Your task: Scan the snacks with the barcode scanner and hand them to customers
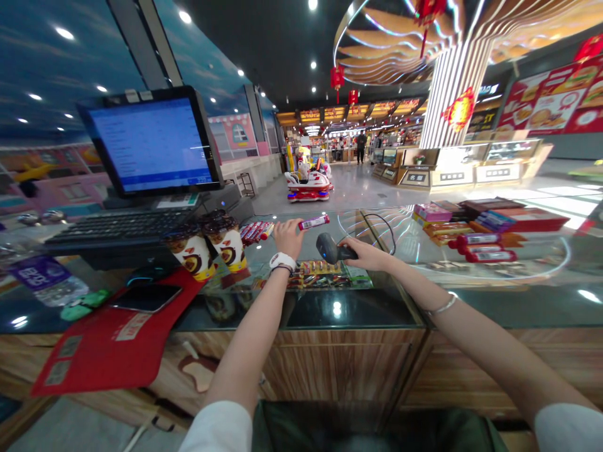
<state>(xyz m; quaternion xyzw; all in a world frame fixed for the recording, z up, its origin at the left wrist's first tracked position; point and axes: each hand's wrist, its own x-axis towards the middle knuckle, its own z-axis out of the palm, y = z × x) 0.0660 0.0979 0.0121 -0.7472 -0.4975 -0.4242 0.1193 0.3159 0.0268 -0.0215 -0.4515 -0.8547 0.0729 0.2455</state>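
Note:
My left hand [286, 238] is closed on one end of a slim red-and-white candy roll [314, 222], held just over the glass counter with its label facing up. In my right hand [365, 253] is the handle of a black barcode scanner [328, 248], its head turned left towards the candy roll, a short gap apart. A dark cable [393, 235] loops behind the scanner. Several similar red packs [255, 232] lie on the glass just left of my left hand. Beneath both hands, packaged snacks [323, 274] show through the glass.
A monitor [151, 141] and keyboard [117, 229] stand at left, with two patterned cups [229, 248] before them. A phone [147, 297] lies on a red mat [122, 351], near a water bottle [49, 276]. Stacked boxes [522, 216] and red rolls [487, 254] sit on the right counter.

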